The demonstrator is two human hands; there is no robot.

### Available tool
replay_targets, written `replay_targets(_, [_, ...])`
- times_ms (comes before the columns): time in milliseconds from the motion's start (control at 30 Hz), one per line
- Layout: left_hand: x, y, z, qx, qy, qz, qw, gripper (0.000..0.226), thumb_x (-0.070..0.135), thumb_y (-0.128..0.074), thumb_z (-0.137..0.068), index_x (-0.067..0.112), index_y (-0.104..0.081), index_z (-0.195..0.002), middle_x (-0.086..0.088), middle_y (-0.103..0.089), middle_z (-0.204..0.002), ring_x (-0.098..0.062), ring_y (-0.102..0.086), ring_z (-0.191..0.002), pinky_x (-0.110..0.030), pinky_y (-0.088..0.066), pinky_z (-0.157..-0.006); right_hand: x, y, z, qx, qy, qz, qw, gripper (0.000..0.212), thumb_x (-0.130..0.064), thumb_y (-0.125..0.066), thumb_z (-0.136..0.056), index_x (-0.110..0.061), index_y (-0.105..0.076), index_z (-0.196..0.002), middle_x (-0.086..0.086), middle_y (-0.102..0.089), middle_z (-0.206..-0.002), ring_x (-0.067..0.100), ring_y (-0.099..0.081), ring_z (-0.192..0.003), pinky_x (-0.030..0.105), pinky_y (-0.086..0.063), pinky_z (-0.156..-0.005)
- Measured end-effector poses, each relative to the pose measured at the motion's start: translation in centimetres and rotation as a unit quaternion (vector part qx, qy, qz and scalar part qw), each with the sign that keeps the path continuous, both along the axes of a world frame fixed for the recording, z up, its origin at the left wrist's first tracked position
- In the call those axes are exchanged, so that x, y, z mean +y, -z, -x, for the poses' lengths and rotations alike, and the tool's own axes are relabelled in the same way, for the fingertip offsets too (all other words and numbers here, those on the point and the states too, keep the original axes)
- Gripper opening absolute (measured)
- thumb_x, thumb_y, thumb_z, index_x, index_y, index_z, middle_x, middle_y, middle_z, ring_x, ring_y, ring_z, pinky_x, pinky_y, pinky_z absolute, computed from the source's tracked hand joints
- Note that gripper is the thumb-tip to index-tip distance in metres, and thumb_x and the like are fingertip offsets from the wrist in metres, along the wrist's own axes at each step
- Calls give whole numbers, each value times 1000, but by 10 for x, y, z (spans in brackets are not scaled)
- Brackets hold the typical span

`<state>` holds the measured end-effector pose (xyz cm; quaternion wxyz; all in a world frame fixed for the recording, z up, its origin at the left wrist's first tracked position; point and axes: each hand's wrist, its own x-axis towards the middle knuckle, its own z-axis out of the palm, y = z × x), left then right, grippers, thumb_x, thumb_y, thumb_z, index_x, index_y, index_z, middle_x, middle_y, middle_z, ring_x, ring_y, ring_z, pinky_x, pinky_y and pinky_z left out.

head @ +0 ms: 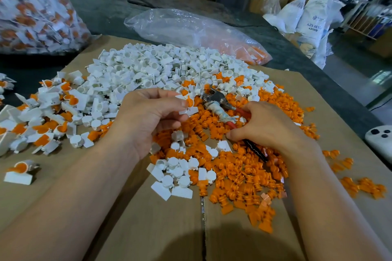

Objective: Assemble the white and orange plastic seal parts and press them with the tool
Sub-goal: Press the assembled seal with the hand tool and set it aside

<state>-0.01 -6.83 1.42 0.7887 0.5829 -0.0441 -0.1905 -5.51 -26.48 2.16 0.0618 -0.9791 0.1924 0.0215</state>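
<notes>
The seal part (187, 105), a white body with an orange insert, sits just left of the tool (215, 97), close to its metal head. The left hand (152, 116) has a narrow grip on it, thumb and fingertips pinching the white tab. The insert seems pushed into the body, though the view is too small to be sure.

The tool is a plier-like press with red handles, one of them wrapped in pale tape. It lies slanted over the parts with its head pointing away from the person. The right hand (269, 127) has its grip closed round the handles, fingers curled under them.

Beneath and right of the tool spreads a heap of loose orange parts (244, 171). Beyond the tool and to its left lies a heap of loose white parts (148, 65). Far left of the tool is a pile of joined seals (48, 116), and one joined seal (20, 172) lies apart, nearer the person.

All of this rests on a cardboard sheet (148, 218) over the dark table (106, 8). Beyond the tool lies a clear bag (191, 29) with orange parts in its right end. Far to the tool's upper left stands a full bag of seals (31, 10). A white device (379, 140) sits right of the tool at the frame edge.
</notes>
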Motion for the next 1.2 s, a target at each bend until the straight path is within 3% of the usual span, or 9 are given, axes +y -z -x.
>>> replay_targets(200, [1,1,-2,8,-7,6,1000,15,-6,-69,-70,6,-60,-71,0,-60,-45,-12,-60,-42,-15,-45,-38,2,-9,3,-85,9,-13,996,51,-37,-71,-64,-16,-59,-110,1,-53,-100,14,-43,-87,26,-31,-60])
replay_targets(433, [1,3,-5,4,-18,29,999,16,-4,-70,-68,7,-60,-70,-1,-62,-49,-12,-61,-44,-16,-46,-40,5,-22,13,-129,4,-80,988,46,-27,-68,-68,-16,-58,-112,1,-53,-99,15,-45,-90,31,-39,-73])
replay_targets(633, [-1,4,-6,-28,-48,91,994,13,-4,-67,-72,7,-60,-74,-2,-65,-53,-13,-66,-53,-17,-51,-47,12,-19,11,-227,-42,-94,968,14,-9,-55,-80,-20,-49,-88,-9,-44,-72,10,-40,-65,20,-26,-51])
replay_targets(767, [-3,5,-6,-52,-65,125,989,14,-6,-64,-75,8,-60,-73,-2,-67,-58,-15,-68,-59,-16,-51,-51,10,-16,9,-267,-69,-26,961,16,-27,-55,-89,-19,-54,-102,-15,-41,-77,3,-37,-72,19,-24,-57])
replay_targets(833, [-3,6,-6,-66,-76,132,986,14,-6,-63,-77,8,-60,-74,0,-66,-56,-14,-69,-61,-16,-52,-51,15,-14,9,-283,-88,12,955,19,-32,-52,-89,-17,-57,-100,-10,-43,-82,10,-37,-83,26,-23,-66])
replay_targets(933, [-4,6,-6,-87,-92,141,982,15,-5,-64,-75,9,-58,-74,2,-66,-55,-14,-69,-61,-16,-51,-51,22,-11,8,-293,-111,-1,950,14,-35,-50,-90,-28,-43,-80,-15,-37,-69,7,-35,-63,26,-19,-54])
replay_targets(1000, [-4,5,-5,-103,-101,143,979,14,-3,-64,-75,9,-58,-75,2,-66,-55,-13,-69,-60,-17,-51,-52,25,-8,7,-288,-123,-33,949,19,-34,-48,-91,-32,-35,-77,-16,-34,-65,1,-35,-59,16,-21,-51])
replay_targets(1133, [-3,5,-4,-129,-114,147,974,13,5,-66,-67,9,-58,-77,2,-67,-57,-12,-68,-60,-17,-51,-54,31,-4,6,-248,-148,-41,957,9,-32,-47,-91,-23,-45,-91,-15,-35,-74,5,-33,-62,4,-27,-60])
replay_targets(1200, [-3,4,-3,-138,-122,150,971,17,9,-67,-62,9,-59,-77,3,-67,-57,-12,-68,-60,-17,-51,-55,34,-2,6,-237,-154,-44,958,25,-32,-48,-91,-16,-52,-111,-9,-40,-88,5,-34,-74,13,-27,-60])
